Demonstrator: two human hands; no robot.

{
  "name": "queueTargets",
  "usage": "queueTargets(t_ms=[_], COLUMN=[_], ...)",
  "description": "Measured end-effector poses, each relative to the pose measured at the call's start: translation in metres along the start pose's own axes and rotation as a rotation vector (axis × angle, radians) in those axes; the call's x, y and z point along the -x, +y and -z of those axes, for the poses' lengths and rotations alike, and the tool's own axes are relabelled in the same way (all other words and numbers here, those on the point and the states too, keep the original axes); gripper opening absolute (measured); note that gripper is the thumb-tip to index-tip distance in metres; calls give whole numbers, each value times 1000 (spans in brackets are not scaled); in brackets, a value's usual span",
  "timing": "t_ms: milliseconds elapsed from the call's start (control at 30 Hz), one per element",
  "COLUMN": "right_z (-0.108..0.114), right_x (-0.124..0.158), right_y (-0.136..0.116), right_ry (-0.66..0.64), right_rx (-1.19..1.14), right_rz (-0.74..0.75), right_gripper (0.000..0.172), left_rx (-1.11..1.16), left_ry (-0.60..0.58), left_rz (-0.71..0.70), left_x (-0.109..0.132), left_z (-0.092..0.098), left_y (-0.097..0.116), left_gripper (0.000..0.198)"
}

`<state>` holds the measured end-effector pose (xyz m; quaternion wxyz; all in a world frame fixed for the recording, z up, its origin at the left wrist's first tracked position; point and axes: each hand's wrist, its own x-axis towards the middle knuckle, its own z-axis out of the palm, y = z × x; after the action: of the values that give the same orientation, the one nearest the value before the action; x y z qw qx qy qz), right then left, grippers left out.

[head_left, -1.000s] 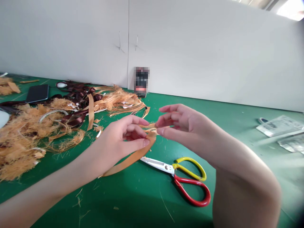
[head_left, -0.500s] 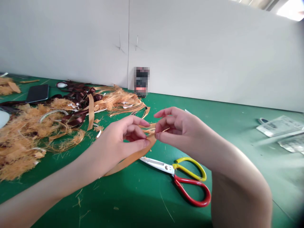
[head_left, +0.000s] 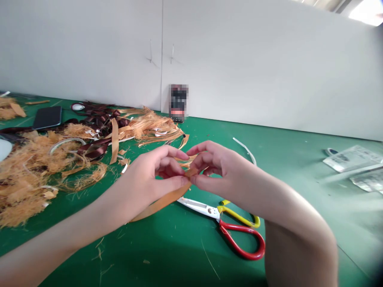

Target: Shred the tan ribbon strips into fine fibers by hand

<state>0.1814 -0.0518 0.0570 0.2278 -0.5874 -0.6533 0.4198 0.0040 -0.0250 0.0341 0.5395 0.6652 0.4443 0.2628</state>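
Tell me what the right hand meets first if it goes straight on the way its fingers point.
The orange ribbon comes first: the right hand's fingertips are already on it. Just beyond it lies the left hand, though depth between the hands is hard to judge from this view.

A narrow orange ribbon strip (head_left: 160,203) slants down and leftward, its upper end pinched between the left hand (head_left: 146,179) and right hand (head_left: 223,171). Frayed orange fibres (head_left: 185,161) fan out just above the pinch.
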Motion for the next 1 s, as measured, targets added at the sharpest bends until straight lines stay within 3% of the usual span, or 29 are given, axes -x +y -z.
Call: queueTargets(t_ms=[767,867,1000], right_z=[3,6,10], right_x=[-1,-1,-1], right_y=[-10,-8,-4], right_ry=[88,102,3], right_rx=[-41,-91,-168], right_rz=[-60,-32,77], right_gripper=[24,30,37], left_rx=[42,96,269], left_ry=[-38,-51,-139], left_rz=[-48,-32,18], left_x=[-3,-4,-4], left_z=[2,3,5], left_y=[-8,-9,-10], left_gripper=[22,22,27])
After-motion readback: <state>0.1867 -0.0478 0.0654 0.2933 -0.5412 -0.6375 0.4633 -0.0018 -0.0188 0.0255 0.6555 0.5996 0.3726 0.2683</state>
